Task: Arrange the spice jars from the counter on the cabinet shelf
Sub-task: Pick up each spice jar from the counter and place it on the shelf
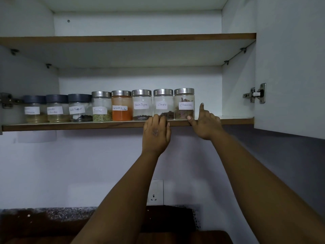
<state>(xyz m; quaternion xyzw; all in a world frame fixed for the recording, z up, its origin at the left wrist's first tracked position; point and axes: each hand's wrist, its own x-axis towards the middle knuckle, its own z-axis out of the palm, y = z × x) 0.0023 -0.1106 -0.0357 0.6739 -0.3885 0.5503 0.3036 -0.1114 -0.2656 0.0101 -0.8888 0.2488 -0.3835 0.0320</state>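
Observation:
Several labelled spice jars stand in a row on the lower cabinet shelf [70,126]. At the right end is the cinnamon jar [184,98], then cloves [163,101], black pepper [141,103], red chilli powder [121,113] and fennel [101,103], all with steel lids. Three dark-lidded jars [57,108] follow to the left. My left hand [155,134] lies on the shelf edge, its straight fingers touching the base of the cloves jar. My right hand [205,124] is spread beside the cinnamon jar, thumb at its base, forefinger pointing up.
An upper shelf [128,38] holds nothing that I can see. The open cabinet door [290,67] with its hinge [256,93] stands at the right. Below are a wall socket [154,192] and a dark speckled counter [52,219].

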